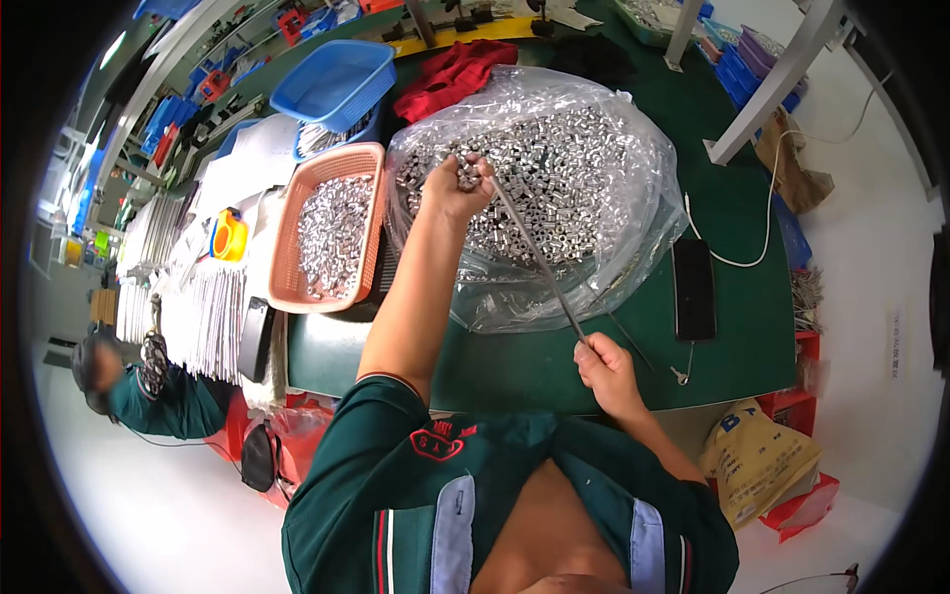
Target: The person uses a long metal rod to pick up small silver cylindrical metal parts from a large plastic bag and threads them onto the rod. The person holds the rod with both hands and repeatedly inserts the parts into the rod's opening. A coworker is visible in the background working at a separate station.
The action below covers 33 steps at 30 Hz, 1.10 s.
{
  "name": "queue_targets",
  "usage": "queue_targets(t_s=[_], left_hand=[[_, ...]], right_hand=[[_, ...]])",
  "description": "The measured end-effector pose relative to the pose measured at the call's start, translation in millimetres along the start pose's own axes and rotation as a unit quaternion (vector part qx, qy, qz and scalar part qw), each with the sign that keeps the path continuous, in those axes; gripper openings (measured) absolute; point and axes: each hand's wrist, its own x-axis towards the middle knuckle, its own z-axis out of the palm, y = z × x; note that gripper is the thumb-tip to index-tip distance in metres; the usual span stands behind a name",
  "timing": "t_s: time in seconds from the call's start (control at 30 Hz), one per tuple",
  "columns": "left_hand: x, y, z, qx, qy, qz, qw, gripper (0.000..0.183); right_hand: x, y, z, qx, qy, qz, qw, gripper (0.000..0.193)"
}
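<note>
- Reaching out over the green table [554, 366], your left hand [450, 188] is closed on a clump of small silver metal sleeves [467, 174] at the far tip of a thin metal rod [534, 252]
- Your right hand [606, 368] pinches the near end of that rod in a tight fist; the rod slants from it up and leftward to your left hand
- Under and beyond your left grip lies the clear plastic bag [594, 129], open and heaped with the same silver sleeves
- Left of your left grip stands an orange plastic basket [368, 158] part-filled with sleeves, and past it a blue basket [336, 79]
- Right of the rod, a black phone [694, 287] lies flat on the table, a white cable [762, 223] running near it
- Beyond the bag lies a red cloth [450, 71]
- Whether any sleeves are already threaded on the rod you cannot tell from this view
</note>
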Motion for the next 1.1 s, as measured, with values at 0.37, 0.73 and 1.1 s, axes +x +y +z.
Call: queue_targets(t_s=[0.37,0.73,1.1], left_hand=[[-73.9,-0.2,-68.1,0.141,-0.196,-0.130,0.962,0.038],[-84.4,8.3,-84.0,0.185,-0.200,-0.093,0.958,0.035],[-99.4,10.0,-81.2,0.405,-0.176,0.003,0.897,0.040]], right_hand=[[-16.8,-4.8,1.7,-0.046,-0.008,0.053,0.998,0.026],[-22.3,-27.6,-9.0,-0.174,-0.003,0.056,0.983,0.023],[-13.7,-80.8,-20.8,-0.354,-0.001,-0.007,0.935,0.016]])
